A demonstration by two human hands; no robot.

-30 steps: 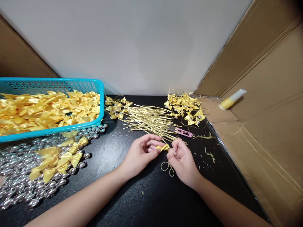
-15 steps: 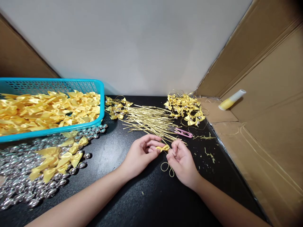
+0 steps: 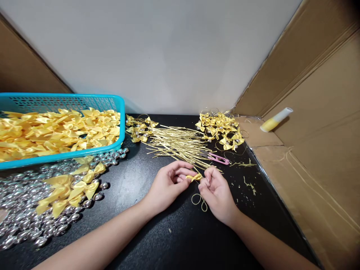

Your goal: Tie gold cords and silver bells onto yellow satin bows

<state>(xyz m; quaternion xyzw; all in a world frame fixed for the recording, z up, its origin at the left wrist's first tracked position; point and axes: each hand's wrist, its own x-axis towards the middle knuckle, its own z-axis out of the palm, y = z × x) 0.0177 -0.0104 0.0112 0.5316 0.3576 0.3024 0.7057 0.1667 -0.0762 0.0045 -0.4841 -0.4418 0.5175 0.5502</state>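
1. Lowest in the frame, your forearms run up from the bottom edge over the black table (image 3: 157, 240). Both hands sit where they were a second ago, so the work has not visibly moved on in that time.
2. Centre of the frame: your left hand (image 3: 168, 182) pinches the small yellow bow (image 3: 194, 177) between thumb and fingertips. Your right hand (image 3: 216, 191) is curled shut beside it, its fingers closed on the gold cord (image 3: 199, 200), which loops down onto the table just below both hands.
3. The bow is satin, flat and glossy, its two wings spread sideways between your hands. Its middle is hidden by your fingers.
4. Lower left: silver beads (image 3: 22, 210) with loose bows (image 3: 67, 187) lying on them.
5. Just above your hands: pink snips (image 3: 218, 159) touching a bundle of gold cords (image 3: 177, 142).
6. Upper left: the blue basket (image 3: 121, 120), full of bows.
7. Upper middle right: a pile of corded bows (image 3: 221, 127). A yellow tube (image 3: 275, 119) lies on the cardboard (image 3: 323, 157).
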